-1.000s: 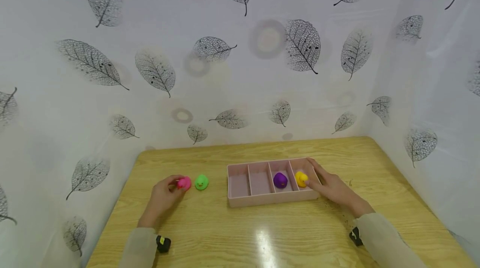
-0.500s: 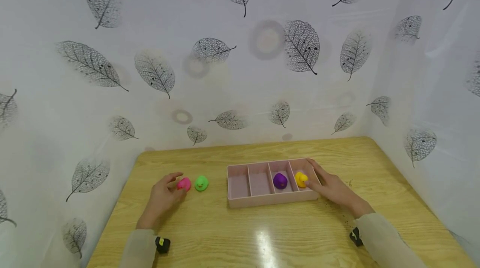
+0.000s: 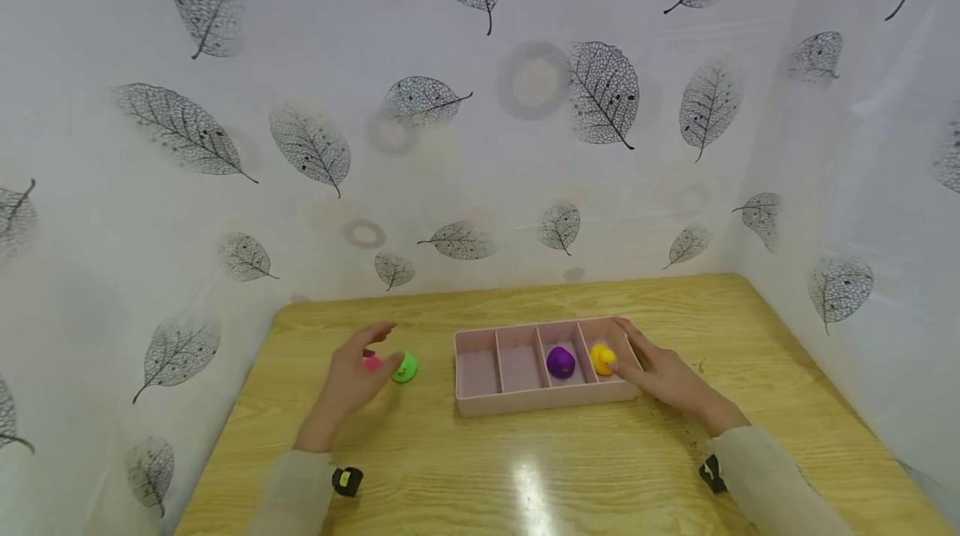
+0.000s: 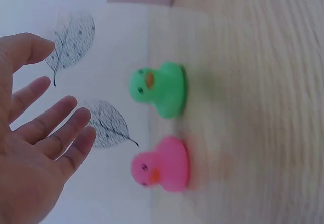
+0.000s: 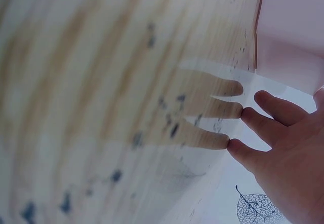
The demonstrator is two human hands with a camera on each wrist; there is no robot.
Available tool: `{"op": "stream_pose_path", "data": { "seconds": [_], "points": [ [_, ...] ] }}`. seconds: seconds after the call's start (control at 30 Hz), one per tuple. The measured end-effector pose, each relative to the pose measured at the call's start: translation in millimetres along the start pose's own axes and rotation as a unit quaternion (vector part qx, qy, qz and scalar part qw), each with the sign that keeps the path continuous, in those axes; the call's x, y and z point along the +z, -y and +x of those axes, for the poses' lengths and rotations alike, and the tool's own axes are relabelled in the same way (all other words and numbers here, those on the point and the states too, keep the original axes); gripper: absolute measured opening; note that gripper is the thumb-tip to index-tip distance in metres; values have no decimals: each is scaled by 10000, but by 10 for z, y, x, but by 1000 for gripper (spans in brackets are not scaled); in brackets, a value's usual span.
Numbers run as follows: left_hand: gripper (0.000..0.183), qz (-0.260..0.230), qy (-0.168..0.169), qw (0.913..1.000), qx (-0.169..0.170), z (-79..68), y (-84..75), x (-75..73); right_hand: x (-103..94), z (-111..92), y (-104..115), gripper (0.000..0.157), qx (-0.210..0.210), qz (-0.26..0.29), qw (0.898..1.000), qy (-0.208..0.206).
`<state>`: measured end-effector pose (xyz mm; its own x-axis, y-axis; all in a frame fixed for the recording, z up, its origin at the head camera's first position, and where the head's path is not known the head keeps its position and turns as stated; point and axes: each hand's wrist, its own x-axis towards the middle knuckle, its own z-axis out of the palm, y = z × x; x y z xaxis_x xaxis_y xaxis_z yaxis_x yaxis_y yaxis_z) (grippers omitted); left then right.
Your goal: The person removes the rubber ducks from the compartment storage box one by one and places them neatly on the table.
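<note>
In the head view my left hand (image 3: 360, 378) hovers over the table with thumb and fingers spread and nothing between them. It partly hides a pink rubber duck (image 3: 371, 362), and its thumb overlaps a green rubber duck (image 3: 406, 367). The left wrist view shows both the green duck (image 4: 169, 89) and the pink duck (image 4: 169, 164) upright, apart from the palm. My right hand (image 3: 663, 369) rests at the right end of a pink divided box (image 3: 517, 403), thumb over the end wall beside a yellow duck (image 3: 602, 358). Its other fingertips (image 5: 240, 148) touch down outside the box.
A purple duck (image 3: 560, 362) sits in the compartment left of the yellow one; the two left compartments hold nothing. The wooden table (image 3: 450, 469) ends at a white curtain (image 3: 480, 161) with leaf prints. Dark specks mark the wood near my right hand.
My left hand has let go of the pink duck, opened and moved right and up towards the green duck. The pink duck stays in place. My right hand and the box have not moved.
</note>
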<state>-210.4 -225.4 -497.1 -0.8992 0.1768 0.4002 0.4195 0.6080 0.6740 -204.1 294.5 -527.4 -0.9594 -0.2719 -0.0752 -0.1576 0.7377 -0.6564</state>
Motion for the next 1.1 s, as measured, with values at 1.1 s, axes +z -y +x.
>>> {"op": "stream_pose_path", "data": {
  "seconds": [1.1],
  "points": [
    [47,-597,919,9866,1212,370,-731,629,-123,24,32,94,44,-186,9995,231]
  ]
}}
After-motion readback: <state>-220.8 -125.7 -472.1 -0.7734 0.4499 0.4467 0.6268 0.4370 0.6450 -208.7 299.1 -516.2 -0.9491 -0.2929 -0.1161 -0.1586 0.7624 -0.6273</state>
